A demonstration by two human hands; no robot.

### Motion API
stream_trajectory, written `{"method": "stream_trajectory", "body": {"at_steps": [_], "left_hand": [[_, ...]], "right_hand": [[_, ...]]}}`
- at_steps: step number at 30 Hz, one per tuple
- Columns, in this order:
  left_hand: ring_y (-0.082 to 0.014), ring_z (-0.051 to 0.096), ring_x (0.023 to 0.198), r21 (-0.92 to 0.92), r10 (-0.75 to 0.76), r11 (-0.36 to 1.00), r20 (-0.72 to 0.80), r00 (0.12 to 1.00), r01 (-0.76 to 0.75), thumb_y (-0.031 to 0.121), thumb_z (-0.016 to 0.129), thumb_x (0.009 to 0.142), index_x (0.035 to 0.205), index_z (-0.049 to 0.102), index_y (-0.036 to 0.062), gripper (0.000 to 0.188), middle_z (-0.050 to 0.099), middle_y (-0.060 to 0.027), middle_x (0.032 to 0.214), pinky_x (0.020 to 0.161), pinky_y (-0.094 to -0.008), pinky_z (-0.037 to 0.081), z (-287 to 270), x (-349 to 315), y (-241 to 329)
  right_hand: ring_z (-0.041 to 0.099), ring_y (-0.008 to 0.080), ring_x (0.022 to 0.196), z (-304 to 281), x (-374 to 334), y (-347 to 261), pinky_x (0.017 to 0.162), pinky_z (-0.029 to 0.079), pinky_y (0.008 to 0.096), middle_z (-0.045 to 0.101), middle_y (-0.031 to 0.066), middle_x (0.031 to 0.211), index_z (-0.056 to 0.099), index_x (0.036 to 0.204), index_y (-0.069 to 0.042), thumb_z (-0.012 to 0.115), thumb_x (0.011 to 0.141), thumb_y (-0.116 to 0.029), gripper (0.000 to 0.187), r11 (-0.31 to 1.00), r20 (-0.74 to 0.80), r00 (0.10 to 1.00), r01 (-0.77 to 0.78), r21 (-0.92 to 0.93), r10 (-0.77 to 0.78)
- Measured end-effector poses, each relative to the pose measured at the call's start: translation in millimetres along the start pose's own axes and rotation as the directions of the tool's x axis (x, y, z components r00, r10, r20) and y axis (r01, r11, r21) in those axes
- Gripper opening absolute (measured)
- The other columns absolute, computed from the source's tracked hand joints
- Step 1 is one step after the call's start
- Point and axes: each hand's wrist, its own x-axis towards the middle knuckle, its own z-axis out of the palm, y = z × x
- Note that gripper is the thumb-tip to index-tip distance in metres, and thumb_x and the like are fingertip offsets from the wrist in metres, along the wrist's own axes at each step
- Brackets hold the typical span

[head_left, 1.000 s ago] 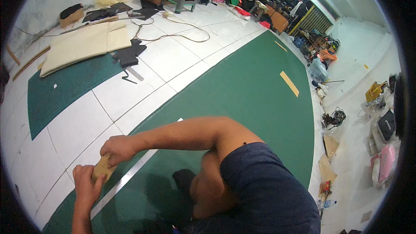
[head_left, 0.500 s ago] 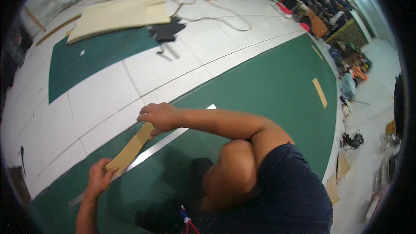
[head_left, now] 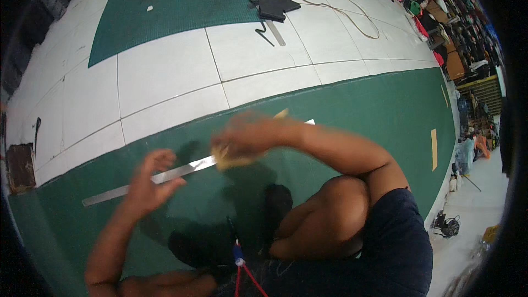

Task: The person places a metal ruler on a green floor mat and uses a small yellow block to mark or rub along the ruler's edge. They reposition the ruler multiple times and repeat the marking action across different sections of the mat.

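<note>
View: head, clock read about its centre.
Right hand [head_left: 247, 135]: near the centre, grasping a tan strip [head_left: 236, 163] above the metal ruler [head_left: 190, 168]; motion blur hides finger placement.
Left hand [head_left: 151, 184]: at eight, fingers spread, holding nothing, above the ruler.
Sheet edge: the green sheet [head_left: 352, 148] meets white tiles [head_left: 170, 85] along a line from nearly nine to two.
Room: green surface lies between the right forearm and a second strip [head_left: 434, 149] at three; tiles separate sheet and textured mat [head_left: 165, 22], between ten and eleven.
Hidden: right hand covers most of the held strip; hands and right forearm cover parts of the ruler.
Cut off: heaped goods [head_left: 473, 27] at two, at the dark rim.
</note>
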Motion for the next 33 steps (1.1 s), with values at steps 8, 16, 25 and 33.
{"method": "stream_trajectory", "body": {"at_steps": [8, 16, 25, 33], "left_hand": [[-0.0362, 0.054, 0.123, 0.296, -0.589, 0.698, -0.28, 0.758, 0.652, 0.033, 0.069, 0.09, 0.129, 0.055, -0.0005, 0.053, 0.055, -0.0217, 0.13, 0.104, -0.0465, 0.042, -97.3, -129.6, -179.6], [-0.0433, 0.035, 0.14, 0.151, -0.711, 0.555, -0.423, 0.561, 0.818, 0.051, 0.072, 0.085, 0.148, 0.036, -0.002, 0.09, 0.034, -0.0301, 0.151, 0.114, -0.0486, 0.032, -17.6, -206.3, -277.3], [-0.0433, 0.023, 0.146, 0.188, -0.7, 0.48, -0.508, 0.503, 0.857, 0.055, 0.073, 0.083, 0.152, 0.028, 0.0, 0.099, 0.021, -0.0278, 0.158, 0.118, -0.0486, 0.025, 14.5, -206.3, -302.2], [-0.0426, 0.025, 0.146, 0.183, -0.694, 0.478, -0.521, 0.497, 0.859, 0.054, 0.075, 0.082, 0.152, 0.03, 0.0013, 0.099, 0.021, -0.027, 0.158, 0.118, -0.0484, 0.025, 20.9, -199.7, -285.4]], "right_hand": [[0.066, 0.0308, 0.102, -8.6, -145.1, 185.6, 0.088, 0.051, 0.0412, 0.07, 0.0147, 0.11, 0.067, 0.118, -0.008, 0.063, 0.094, -0.028, 0.032, 0.679, 0.211, 0.647, -0.714, -0.168, 0.733], [0.066, 0.0304, 0.101, 77.8, -171.5, 215.1, 0.089, 0.051, 0.041, 0.07, 0.0148, 0.11, 0.068, 0.117, -0.009, 0.065, 0.094, -0.027, 0.03, 0.644, 0.088, 0.661, -0.747, 0.165, 0.745], [0.068, 0.0308, 0.098, 87.8, -176.1, 206.4, 0.084, 0.053, 0.04, 0.072, 0.0123, 0.101, 0.064, 0.106, -0.007, 0.069, 0.091, -0.026, 0.024, 0.645, 0.033, 0.655, -0.751, 0.142, 0.755], [0.068, 0.0331, 0.098, 99.6, -192.2, 205.0, 0.084, 0.053, 0.0418, 0.071, 0.0139, 0.102, 0.065, 0.106, -0.007, 0.07, 0.09, -0.026, 0.026, 0.675, -0.034, 0.683, -0.712, 0.195, 0.73]]}}
